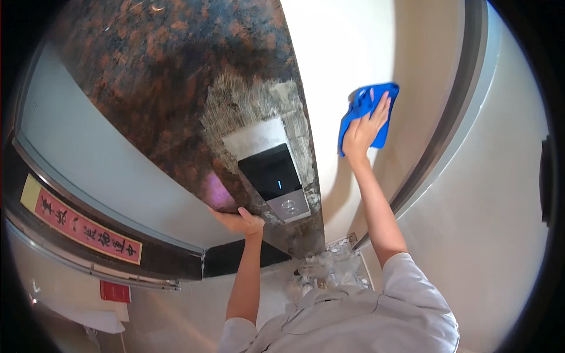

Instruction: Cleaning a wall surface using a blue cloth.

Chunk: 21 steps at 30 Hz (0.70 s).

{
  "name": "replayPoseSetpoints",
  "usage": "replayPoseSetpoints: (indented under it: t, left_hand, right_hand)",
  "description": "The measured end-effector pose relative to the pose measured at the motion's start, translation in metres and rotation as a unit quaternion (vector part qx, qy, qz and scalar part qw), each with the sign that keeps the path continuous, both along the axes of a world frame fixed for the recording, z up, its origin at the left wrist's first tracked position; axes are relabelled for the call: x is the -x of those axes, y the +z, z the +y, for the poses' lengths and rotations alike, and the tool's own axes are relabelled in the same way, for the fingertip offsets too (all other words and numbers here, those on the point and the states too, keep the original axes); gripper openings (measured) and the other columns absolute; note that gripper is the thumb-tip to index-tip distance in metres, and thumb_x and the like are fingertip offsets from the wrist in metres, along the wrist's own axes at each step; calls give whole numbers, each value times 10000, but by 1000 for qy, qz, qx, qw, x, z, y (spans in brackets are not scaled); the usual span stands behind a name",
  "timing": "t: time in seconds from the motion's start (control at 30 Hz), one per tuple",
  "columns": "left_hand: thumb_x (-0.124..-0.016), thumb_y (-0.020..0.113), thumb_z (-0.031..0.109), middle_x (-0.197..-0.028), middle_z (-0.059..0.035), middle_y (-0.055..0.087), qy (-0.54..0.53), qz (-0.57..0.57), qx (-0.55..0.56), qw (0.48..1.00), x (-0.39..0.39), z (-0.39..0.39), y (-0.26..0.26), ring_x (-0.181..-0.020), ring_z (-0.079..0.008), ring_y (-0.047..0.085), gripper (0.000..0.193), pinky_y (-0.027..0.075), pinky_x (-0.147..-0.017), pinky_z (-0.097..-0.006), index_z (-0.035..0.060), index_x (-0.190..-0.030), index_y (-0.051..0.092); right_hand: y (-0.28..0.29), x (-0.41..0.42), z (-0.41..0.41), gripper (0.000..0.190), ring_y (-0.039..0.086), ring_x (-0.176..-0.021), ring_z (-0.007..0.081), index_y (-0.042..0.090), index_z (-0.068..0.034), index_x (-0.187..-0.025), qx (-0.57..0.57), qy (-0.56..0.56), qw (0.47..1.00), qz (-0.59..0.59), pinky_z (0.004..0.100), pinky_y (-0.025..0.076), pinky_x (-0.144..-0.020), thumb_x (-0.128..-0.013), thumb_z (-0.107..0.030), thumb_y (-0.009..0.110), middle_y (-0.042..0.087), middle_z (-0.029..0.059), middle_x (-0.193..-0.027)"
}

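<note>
My right hand [365, 130] presses a blue cloth [380, 140] flat against the white wall, its fingers spread over the cloth. My left hand [238, 222] is raised beside the lower edge of the dark red-brown stone panel [159, 97], with no object seen in it; whether it touches the stone cannot be told. Between the hands, an elevator call panel [270, 172] with a black display and round buttons [289, 206] is set in the stone. Rough grey residue [234, 101] surrounds the call panel.
A grey metal door panel [106, 145] lies to the left, with a red paper strip [88, 225] bearing writing beyond it. Clear plastic bags [331, 267] are heaped on the floor near my body. A dark door frame [459, 84] curves along the right.
</note>
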<state>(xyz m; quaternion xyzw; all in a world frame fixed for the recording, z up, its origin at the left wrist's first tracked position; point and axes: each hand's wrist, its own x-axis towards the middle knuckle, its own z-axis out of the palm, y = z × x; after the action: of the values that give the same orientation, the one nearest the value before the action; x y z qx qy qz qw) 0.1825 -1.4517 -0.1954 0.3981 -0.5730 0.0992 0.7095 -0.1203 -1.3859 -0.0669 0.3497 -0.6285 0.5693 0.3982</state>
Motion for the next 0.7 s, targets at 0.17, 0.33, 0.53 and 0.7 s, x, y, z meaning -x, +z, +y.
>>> replayPoseSetpoints:
  t: [0.17,0.33,0.53,0.7]
  left_hand:
    - [-939,372,581,-1479,-318,227,2,7,-32,999,4,5,-1,-1387,-415,232,894,158,-1145,-462,-147,-1422,185]
    - [-936,356,591,-1480,-320,220,17,-4,-20,1000,3,5,0,-1384,-419,234,901,156,-1145,-462,-148,-1422,181]
    - [-923,317,639,-1479,-321,212,10,6,-41,999,8,6,3,-1382,-419,226,943,152,-1144,-464,-146,-1424,166]
    - [-926,298,640,-1475,-311,236,21,6,-34,999,11,9,7,-1369,-423,254,927,179,-1134,-461,-125,-1435,175]
  right_hand:
    - [-21,-46,-8,520,161,-1391,484,495,-117,-1373,-97,94,985,104,586,97,-1106,-860,-187,446,206,261,-1522]
    - [13,0,-9,496,248,-1365,433,472,-204,-1391,-69,40,994,81,561,170,-1102,-897,-157,481,277,203,-1506]
    - [-25,-7,12,548,166,-1369,518,417,-63,-1414,-1,79,996,-49,601,127,-1096,-867,-88,458,177,311,-1504]
    - [-9,-30,11,540,257,-1354,452,485,-265,-1378,-157,107,973,130,599,185,-1074,-859,-174,600,278,213,-1501]
